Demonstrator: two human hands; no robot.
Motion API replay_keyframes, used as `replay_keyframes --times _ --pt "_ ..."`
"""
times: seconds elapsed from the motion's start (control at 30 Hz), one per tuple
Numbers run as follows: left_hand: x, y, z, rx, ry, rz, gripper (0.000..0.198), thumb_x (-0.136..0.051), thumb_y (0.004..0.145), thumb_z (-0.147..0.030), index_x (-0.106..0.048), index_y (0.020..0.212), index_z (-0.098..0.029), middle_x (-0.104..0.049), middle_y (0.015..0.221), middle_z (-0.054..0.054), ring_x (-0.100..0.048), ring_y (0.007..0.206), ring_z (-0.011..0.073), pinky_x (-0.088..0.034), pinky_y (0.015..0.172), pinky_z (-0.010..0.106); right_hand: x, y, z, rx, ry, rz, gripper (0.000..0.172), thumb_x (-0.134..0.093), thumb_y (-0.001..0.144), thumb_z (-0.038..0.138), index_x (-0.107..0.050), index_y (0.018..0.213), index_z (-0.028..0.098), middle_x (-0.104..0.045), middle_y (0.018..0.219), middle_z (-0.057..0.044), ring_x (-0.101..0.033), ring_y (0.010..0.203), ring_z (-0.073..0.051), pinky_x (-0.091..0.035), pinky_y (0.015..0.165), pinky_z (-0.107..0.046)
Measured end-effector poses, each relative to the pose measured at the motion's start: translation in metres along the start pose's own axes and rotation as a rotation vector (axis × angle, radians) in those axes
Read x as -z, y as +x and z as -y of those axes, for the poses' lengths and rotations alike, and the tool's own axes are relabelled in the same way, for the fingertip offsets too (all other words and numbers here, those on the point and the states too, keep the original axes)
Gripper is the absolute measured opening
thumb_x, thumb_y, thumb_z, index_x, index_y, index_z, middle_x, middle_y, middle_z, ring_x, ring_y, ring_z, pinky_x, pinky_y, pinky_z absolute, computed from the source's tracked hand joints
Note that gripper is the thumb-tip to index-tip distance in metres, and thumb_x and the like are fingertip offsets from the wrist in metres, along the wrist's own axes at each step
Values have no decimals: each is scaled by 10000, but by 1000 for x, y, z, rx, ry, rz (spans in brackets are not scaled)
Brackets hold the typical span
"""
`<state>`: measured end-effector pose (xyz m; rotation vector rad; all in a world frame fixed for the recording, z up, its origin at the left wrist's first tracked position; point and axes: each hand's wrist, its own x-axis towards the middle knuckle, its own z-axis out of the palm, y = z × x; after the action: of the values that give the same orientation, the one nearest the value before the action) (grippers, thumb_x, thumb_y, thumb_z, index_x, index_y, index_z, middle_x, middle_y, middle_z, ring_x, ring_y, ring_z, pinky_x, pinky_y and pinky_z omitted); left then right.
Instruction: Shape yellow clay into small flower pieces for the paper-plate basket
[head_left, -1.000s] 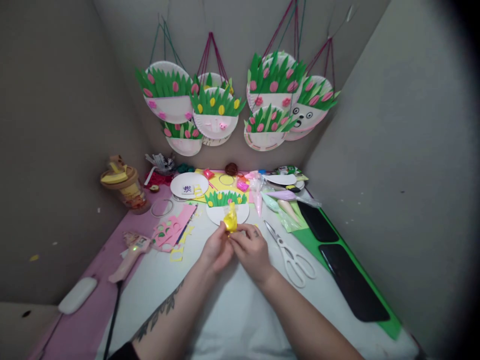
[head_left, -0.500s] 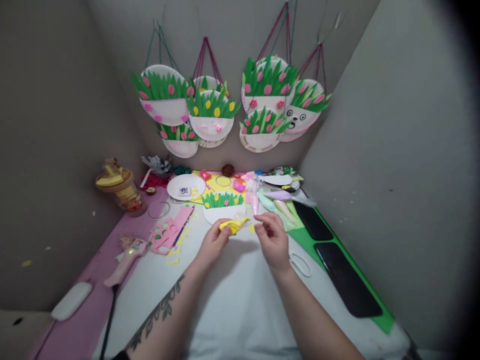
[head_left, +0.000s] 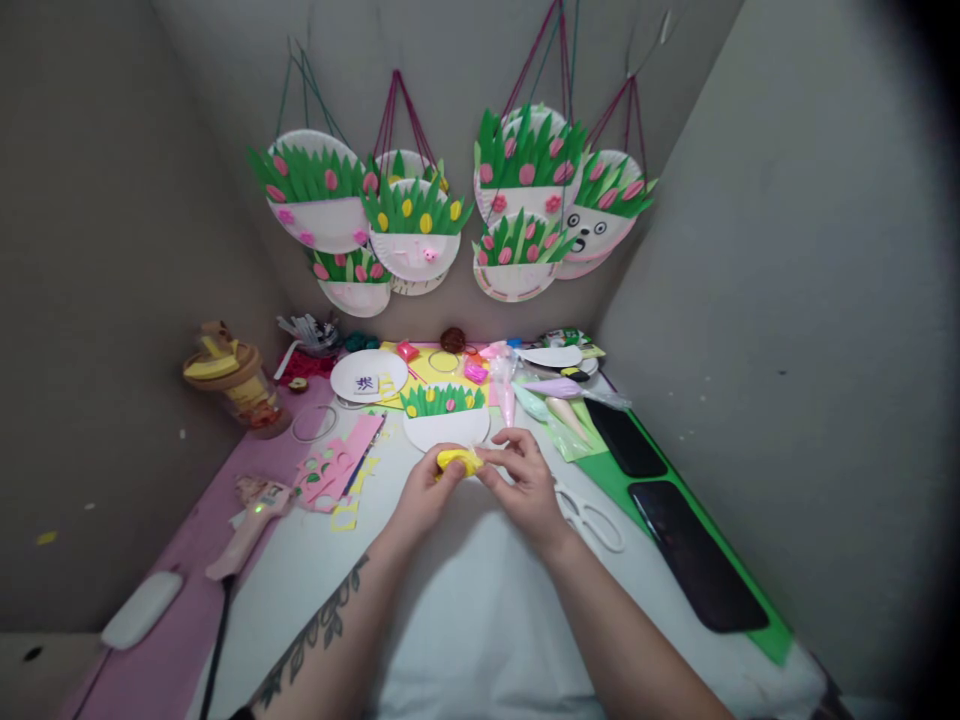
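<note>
My left hand (head_left: 428,490) is closed around a small packet of yellow modelling clay (head_left: 456,460), soft-looking and partly in clear plastic. The fingertips of my right hand (head_left: 523,487) pinch the packet's right end, where a bit of clear wrapping sticks up. Just beyond my hands lies a white paper plate pocket (head_left: 442,432) with green paper grass (head_left: 442,401) and pink and yellow paper flowers. White-handled scissors (head_left: 596,522) lie to the right of my right hand, their blades partly hidden.
To the left are a pink glue gun (head_left: 251,530), pink paper scraps (head_left: 334,465) and a lidded cup (head_left: 251,390). Piping bags (head_left: 532,400) and two black phones (head_left: 694,555) lie on the right. Finished plate pockets (head_left: 416,255) hang on the wall.
My right hand has moved left, from apart to gripping the end of the yellow clay packet. The scissors show more now. The view has shifted slightly.
</note>
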<state>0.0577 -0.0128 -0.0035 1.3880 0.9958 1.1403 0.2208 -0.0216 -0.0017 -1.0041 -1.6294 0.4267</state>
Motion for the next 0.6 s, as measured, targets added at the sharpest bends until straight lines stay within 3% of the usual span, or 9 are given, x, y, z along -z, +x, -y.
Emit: replay_keyframes --times 0.2,0.33,0.47,0.6 --pt "4 1 9 134 -110 -71 426 -566 776 -546 -610 959 -164 -544 644 -11 -427 567 108 -323 535 223 -13 -5 0 -1 56 62 194 -621 823 286 -709 995 264 -498 1058 -60 -490 696 -119 -483 700 -325" --pt "7 3 8 153 -170 -50 427 -550 797 -534 -589 981 -151 -415 566 -63 -304 492 71 -228 483 212 -8 -6 2 26 76 68 272 -601 837 295 -675 1098 281 -496 1106 -72 -498 735 -134 -483 714 -332" --pt "6 3 3 183 -110 0 383 -569 792 -510 -602 922 -152 -482 630 -43 -337 518 68 -258 506 211 5 -2 2 -117 71 -113 211 -575 844 261 -677 1030 262 -526 1056 -59 -497 681 -119 -444 603 -277" --pt "6 3 1 146 18 98 367 -582 786 -491 -629 925 -154 -584 733 -5 -451 617 101 -345 593 224 8 4 -2 -199 47 56 207 -586 798 205 -680 979 243 -565 955 -33 -446 585 -93 -395 544 -251"
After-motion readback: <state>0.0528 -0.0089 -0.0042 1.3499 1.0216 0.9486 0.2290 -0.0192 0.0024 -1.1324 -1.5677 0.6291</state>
